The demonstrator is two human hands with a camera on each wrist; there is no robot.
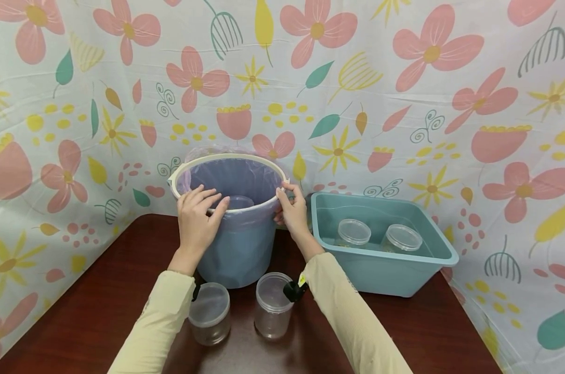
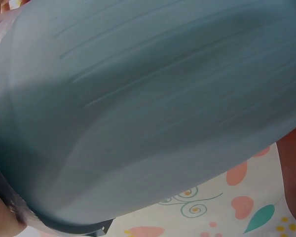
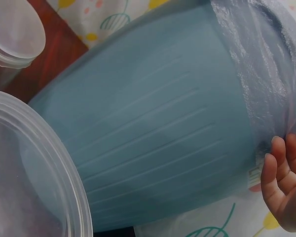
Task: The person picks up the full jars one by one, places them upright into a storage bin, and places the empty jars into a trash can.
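A blue trash can (image 1: 237,254) stands upright, lined with a thin translucent purple bag (image 1: 184,182) and topped by a cream ring (image 1: 231,155). Over the ring's front left lies my left hand (image 1: 198,221), its fingers loosely bent and the thumb spread towards the front rim. With thumb and forefinger my right hand (image 1: 293,210) pinches the ring at its right side, while its other fingers (image 3: 281,168) curl beside the bag's outer fold. Inside the can, a clear round lid (image 1: 239,201) shows behind the front rim.
Two clear lidded jars, a left one (image 1: 209,314) and a right one (image 1: 274,306), stand in front of the can on the dark red table (image 1: 137,291). To the right, a teal basin (image 1: 380,272) holds two more jars (image 1: 354,231). A flowered cloth (image 1: 282,104) hangs behind.
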